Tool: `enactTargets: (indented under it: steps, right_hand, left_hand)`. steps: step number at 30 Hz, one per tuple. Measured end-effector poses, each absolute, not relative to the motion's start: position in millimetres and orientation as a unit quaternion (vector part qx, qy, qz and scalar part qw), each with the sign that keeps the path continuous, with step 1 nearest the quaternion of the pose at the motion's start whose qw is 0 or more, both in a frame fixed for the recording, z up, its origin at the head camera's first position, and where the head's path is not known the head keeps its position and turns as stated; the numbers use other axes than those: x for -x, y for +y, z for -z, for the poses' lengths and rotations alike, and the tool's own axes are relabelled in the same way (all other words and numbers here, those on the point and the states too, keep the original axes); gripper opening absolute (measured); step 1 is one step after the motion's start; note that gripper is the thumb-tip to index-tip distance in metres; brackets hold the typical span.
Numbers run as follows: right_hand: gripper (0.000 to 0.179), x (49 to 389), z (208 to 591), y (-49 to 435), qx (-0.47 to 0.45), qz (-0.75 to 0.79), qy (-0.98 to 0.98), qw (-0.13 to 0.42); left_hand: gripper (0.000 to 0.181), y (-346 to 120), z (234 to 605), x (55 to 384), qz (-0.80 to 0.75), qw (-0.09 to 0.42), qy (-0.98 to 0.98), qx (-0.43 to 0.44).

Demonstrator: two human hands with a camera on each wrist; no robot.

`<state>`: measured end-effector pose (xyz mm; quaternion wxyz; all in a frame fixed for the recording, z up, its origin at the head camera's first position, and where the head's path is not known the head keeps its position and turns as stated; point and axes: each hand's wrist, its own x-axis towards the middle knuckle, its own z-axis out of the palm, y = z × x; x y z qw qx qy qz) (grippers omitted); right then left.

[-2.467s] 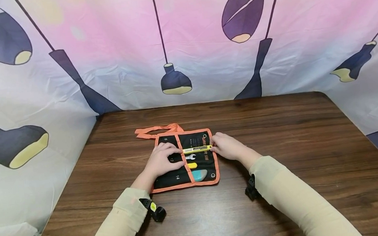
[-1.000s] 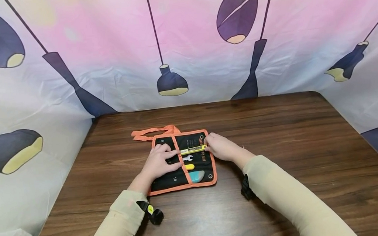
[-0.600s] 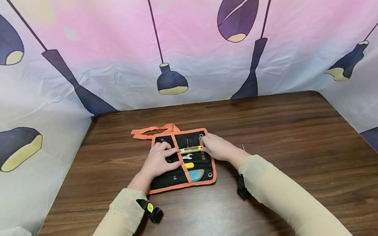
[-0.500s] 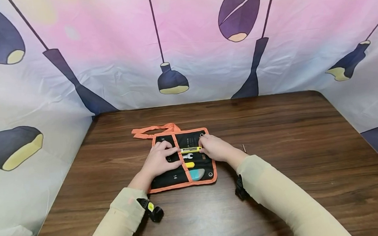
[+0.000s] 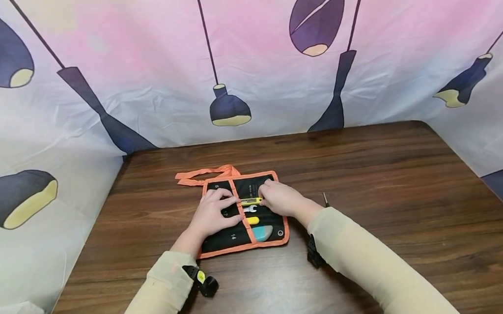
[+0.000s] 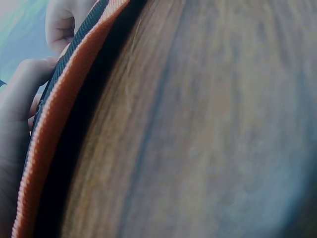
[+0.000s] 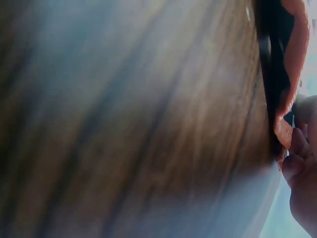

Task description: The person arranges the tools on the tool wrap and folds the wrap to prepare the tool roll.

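Note:
A black tool roll with orange trim (image 5: 223,249) lies unrolled on the table. My left hand (image 5: 211,213) rests across its numbered pockets, with index finger and thumb pressing apart on the orange pocket hem (image 5: 246,226). From the right, my right hand (image 5: 281,199) pinches the end of a slim yellow tool with a printed label (image 5: 250,201), its other end inside a pocket. Below it, a wrench (image 5: 250,209), a yellow handle (image 5: 253,220) and a teal-and-grey handle (image 5: 263,233) stick out of pockets. Both wrist views show mostly tabletop, the orange edging and part of each hand.
Orange tie straps (image 5: 208,173) trail off the roll's far left corner. A thin dark rod (image 5: 326,199) shows beside the right sleeve, partly hidden by the arm. The brown wooden table (image 5: 367,162) meets a printed cloth backdrop (image 5: 273,96) behind.
My right hand has moved left, and the yellow tool has slid deeper into its pocket. The thin rod has come into view beside the right sleeve. My left hand keeps its place.

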<state>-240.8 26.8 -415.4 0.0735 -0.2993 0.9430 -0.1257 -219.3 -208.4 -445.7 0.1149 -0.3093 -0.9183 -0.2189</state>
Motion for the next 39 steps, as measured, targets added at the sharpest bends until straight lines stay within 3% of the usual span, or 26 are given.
enactTargets:
  steps: [39]
  right_hand:
    - [0.018, 241.6, 422.7, -7.3, 0.283, 0.153, 0.944, 0.067]
  left_hand:
    - [0.044, -207.5, 442.5, 218.5, 0.199, 0.105, -0.929, 0.293]
